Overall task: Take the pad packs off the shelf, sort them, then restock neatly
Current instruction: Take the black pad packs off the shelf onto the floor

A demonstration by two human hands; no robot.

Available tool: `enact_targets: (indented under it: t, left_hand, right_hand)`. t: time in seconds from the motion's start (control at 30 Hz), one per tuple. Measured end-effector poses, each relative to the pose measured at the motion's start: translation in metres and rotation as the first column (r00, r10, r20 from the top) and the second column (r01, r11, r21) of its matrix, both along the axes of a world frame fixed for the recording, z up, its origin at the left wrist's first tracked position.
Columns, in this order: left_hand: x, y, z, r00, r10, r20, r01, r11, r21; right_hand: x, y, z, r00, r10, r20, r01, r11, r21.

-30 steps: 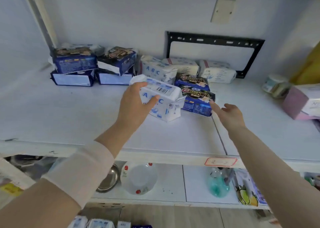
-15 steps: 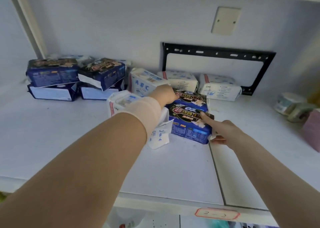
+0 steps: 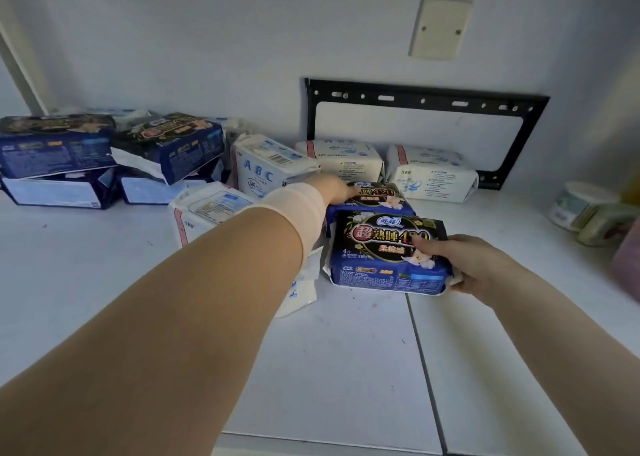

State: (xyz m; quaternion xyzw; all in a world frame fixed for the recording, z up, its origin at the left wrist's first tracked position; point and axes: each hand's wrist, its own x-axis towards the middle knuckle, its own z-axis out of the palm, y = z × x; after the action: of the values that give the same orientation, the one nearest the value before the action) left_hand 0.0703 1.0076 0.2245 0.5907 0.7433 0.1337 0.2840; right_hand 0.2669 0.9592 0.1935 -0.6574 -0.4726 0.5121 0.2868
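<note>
Thumb on top, the right hand (image 3: 479,268) pinches a glossy dark-blue flower-printed plastic pad pack (image 3: 379,248) by its end, while the left hand (image 3: 333,189) hides its own grip.

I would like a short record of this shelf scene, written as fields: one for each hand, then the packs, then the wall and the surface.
left hand: reaches over a white pack to the rear dark blue pack; grip hidden
right hand: grips the front dark blue pack, thumb on top
back row: ABC pack beside other white packs
far left: stacked dark blue packs
wall: black bracket
surface: white shelf
</note>
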Motion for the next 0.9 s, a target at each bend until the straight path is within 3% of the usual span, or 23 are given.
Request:
enact_targets:
  t: [0.17, 0.3, 0.4, 0.47, 0.67, 0.9]
  left_hand:
    - [0.001, 0.003, -0.003, 0.998, 0.044, 0.048, -0.045, 0.999, 0.010]
    - [0.000, 0.002, -0.002, 0.973, 0.090, 0.214, -0.093, 0.996, 0.001]
    - [-0.002, 0.005, -0.004, 0.845, 0.160, 0.511, -0.132, 0.987, -0.091]
    - [-0.002, 0.007, -0.004, 0.782, 0.154, 0.604, -0.120, 0.988, -0.098]
    - [-0.002, 0.002, 0.012, 0.710, 0.048, 0.702, -0.082, 0.996, 0.016]
    - [-0.005, -0.024, 0.045, 0.696, -0.085, 0.713, -0.075, 0.979, 0.190]
  right_hand:
    - [0.009, -0.003, 0.000, 0.988, 0.021, -0.152, -0.023, 1.000, -0.009]
    - [0.015, -0.007, -0.002, 0.963, 0.030, -0.266, -0.037, 0.999, -0.021]
    - [0.023, -0.009, -0.002, 0.935, 0.050, -0.352, -0.060, 0.998, -0.020]
    - [0.028, -0.012, -0.001, 0.920, 0.070, -0.386, -0.080, 0.997, -0.009]
    - [0.045, -0.019, 0.003, 0.899, 0.186, -0.396, -0.193, 0.981, 0.023]
    - [0.059, -0.040, 0.023, 0.876, 0.197, -0.440, -0.191, 0.980, 0.059]
